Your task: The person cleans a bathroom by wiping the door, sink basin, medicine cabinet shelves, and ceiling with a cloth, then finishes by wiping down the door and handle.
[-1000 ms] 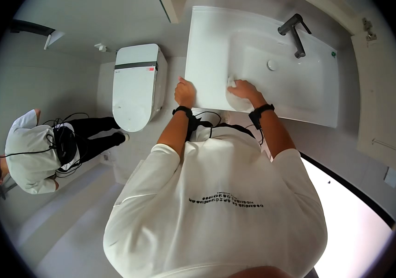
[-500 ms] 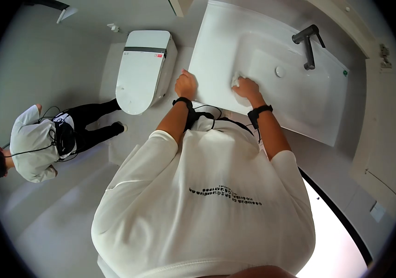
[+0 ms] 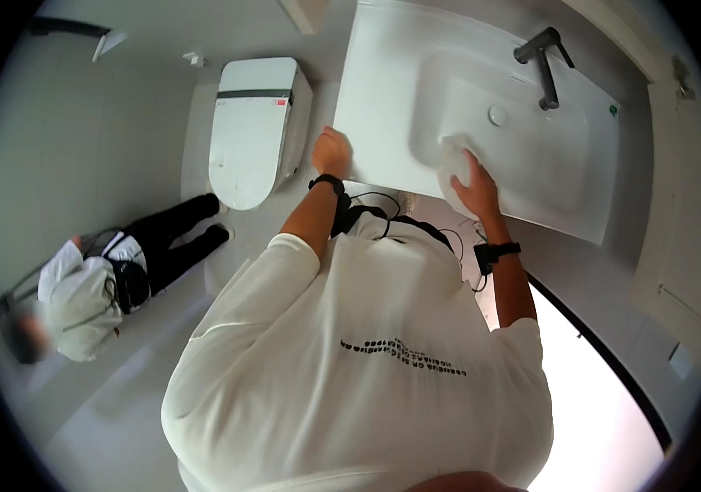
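Observation:
A white washbasin (image 3: 379,98) with a wide flat ledge spans the upper right. My left hand (image 3: 332,152) is at its left edge, fingers curled against the rim; the fingertips are hidden. Over the basin's near rim is my right hand (image 3: 480,190), thumb and fingers apart around a pale, wet-looking cloth (image 3: 452,156). The cloth trails down over the near edge of the bowl. Behind the hand, a round drain plug (image 3: 497,116) sits in the bowl, and a dark grey faucet (image 3: 544,66) stands at the back.
A white toilet with its lid down (image 3: 250,148) stands left of the basin. At the far left is another person (image 3: 88,295) in a white shirt and dark trousers. A bright opening (image 3: 588,385) lies at the lower right, and a wall cabinet edge (image 3: 662,164) runs along the right.
My right hand has moved right and toward me with the cloth, from the bowl's left side to the near rim, and its fingers have spread. My left hand stays at the edge.

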Available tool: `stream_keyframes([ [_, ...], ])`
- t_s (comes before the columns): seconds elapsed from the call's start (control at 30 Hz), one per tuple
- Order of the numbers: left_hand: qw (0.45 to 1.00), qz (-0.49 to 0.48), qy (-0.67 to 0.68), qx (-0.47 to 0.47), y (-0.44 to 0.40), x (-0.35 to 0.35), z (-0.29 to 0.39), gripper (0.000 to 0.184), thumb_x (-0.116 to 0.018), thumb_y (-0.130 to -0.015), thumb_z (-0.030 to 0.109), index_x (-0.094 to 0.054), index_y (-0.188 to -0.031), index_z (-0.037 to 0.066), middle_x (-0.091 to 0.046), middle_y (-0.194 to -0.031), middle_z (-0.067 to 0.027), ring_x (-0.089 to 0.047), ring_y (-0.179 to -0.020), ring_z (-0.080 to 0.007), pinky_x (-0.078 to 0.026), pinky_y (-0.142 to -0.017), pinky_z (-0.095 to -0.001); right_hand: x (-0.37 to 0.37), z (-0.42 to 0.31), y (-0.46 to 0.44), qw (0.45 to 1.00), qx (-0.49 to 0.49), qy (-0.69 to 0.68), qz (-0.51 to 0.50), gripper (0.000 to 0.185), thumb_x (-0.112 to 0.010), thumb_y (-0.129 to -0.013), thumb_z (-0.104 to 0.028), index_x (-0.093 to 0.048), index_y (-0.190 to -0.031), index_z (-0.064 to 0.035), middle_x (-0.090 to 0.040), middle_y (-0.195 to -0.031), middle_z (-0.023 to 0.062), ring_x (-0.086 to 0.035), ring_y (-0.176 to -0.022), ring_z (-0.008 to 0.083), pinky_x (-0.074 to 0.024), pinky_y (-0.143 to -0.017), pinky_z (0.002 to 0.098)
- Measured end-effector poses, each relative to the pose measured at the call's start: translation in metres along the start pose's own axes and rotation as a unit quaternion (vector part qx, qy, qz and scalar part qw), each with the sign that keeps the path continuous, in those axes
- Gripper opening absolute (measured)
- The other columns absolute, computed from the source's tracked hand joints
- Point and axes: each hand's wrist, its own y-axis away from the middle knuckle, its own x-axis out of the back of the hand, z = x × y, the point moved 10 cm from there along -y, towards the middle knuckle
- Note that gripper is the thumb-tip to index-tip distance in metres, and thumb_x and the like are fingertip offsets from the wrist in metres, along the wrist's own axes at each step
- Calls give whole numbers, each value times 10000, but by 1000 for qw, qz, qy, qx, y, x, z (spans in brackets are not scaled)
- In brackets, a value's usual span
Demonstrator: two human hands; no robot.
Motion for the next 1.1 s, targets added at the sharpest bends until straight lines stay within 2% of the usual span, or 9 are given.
stream_keyframes([
  [0.03,1000,-1,-11,-23,-3,-2,2,558,-308,-1024,323,-684,-938,-82,-684,-950,-296,-654,-968,-440,-498,-872,-518,12,15,6,999,-33,3,35,710,-684,-837,-320,-408,-1450,-92,-602,-1281,229,-594,-1145,401,-476,-974,470],
  [0.07,975,71,-138,-160,-8,-13,8,474,-362,-1010,270,-662,-971,-94,-679,-888,-273,-670,-921,-405,-521,-811,-497,23,34,13,995,-68,7,72,706,-690,-835,-312,-413,-1447,-95,-596,-1289,228,-591,-1148,400,-475,-974,472],
  [0.17,788,268,-370,-414,22,-25,35,285,-482,-958,138,-603,-1040,-107,-652,-743,-184,-696,-774,-295,-561,-627,-423,55,80,39,967,-134,17,215,689,-696,-828,-294,-427,-1438,-116,-634,-1219,218,-619,-1083,400,-487,-941,485],
  [0.2,900,143,-283,-300,2,-18,30,300,-449,-983,161,-612,-1021,-88,-666,-762,-188,-692,-726,-332,-568,-621,-445,63,81,43,957,-159,24,243,692,-697,-825,-301,-427,-1437,-122,-643,-1199,215,-627,-1066,399,-492,-930,485],
  [0.33,981,43,-130,-136,-24,-11,7,534,-296,-1038,307,-657,-941,-75,-695,-939,-278,-670,-830,-472,-544,-788,-533,24,61,7,968,-207,76,117,755,-699,-803,-385,-399,-1450,-139,-673,-1115,199,-657,-1004,389,-518,-881,476],
  [0.6,998,23,-34,-43,-14,11,15,607,-275,-1034,367,-686,-893,-56,-693,-957,-286,-654,-911,-489,-523,-841,-537,-59,-64,-48,995,-73,-51,-51,806,-661,-829,-434,-279,-1482,-155,-649,-1174,243,-649,-1009,434,-519,-894,496],
  [0.77,989,63,-75,-106,-30,-8,-5,608,-288,-1031,361,-693,-840,-51,-692,-944,-286,-645,-900,-497,-520,-830,-534,-19,6,-27,993,-84,-72,-47,738,-660,-837,-419,-333,-1434,-131,-637,-1203,245,-631,-1061,436,-497,-920,496],
  [1.03,998,52,-42,-21,31,7,31,602,-298,-1031,352,-676,-793,-52,-683,-942,-296,-639,-858,-488,-508,-809,-539,89,222,-4,942,-337,-2,-3,760,-571,-854,-507,-377,-1440,-63,-668,-1195,209,-640,-1080,414,-477,-963,481],
  [1.1,996,58,-56,-33,33,4,30,592,-309,-1029,341,-668,-789,-64,-677,-945,-305,-632,-868,-494,-510,-787,-540,81,240,-12,934,-347,-22,-76,881,-612,-793,-512,-330,-1489,-52,-571,-1361,200,-566,-1232,373,-445,-1030,432],
])
